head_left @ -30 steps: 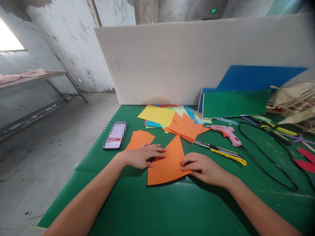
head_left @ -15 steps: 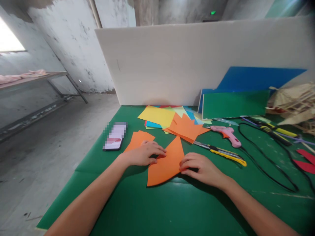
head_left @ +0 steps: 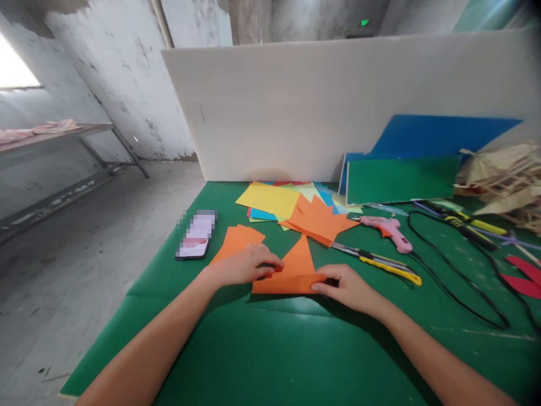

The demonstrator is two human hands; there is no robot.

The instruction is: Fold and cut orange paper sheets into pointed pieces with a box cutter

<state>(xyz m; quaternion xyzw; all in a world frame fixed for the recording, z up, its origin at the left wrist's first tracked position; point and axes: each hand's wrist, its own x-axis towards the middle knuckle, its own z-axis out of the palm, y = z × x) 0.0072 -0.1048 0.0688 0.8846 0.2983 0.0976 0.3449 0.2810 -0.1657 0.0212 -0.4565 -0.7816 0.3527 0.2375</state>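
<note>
An orange piece of paper [head_left: 291, 284] lies on the green table in front of me, its near edge turned up into a straight fold and its far end a point. My right hand [head_left: 347, 286] pinches the right end of this fold between thumb and fingers. My left hand [head_left: 248, 264] is at the paper's left side, fingers curled over it and closed on it. Partly under my left forearm and hand is another orange paper piece [head_left: 237, 240]. Beyond both hands sits a stack of cut orange paper pieces [head_left: 318, 221] with pointed ends.
A yellow utility knife [head_left: 391, 267] and a pink glue gun [head_left: 391, 230] with a black cord lie to the right. Yellow paper sheets [head_left: 267, 197] are at the back. A phone [head_left: 198, 234] lies left. A white board [head_left: 287, 113] stands behind; red paper pieces [head_left: 524, 276] are far right.
The orange paper's near edge, flat and curved before, is now lifted and folded over away from me. My right hand has taken hold of its right end. My left hand has hardly moved.
</note>
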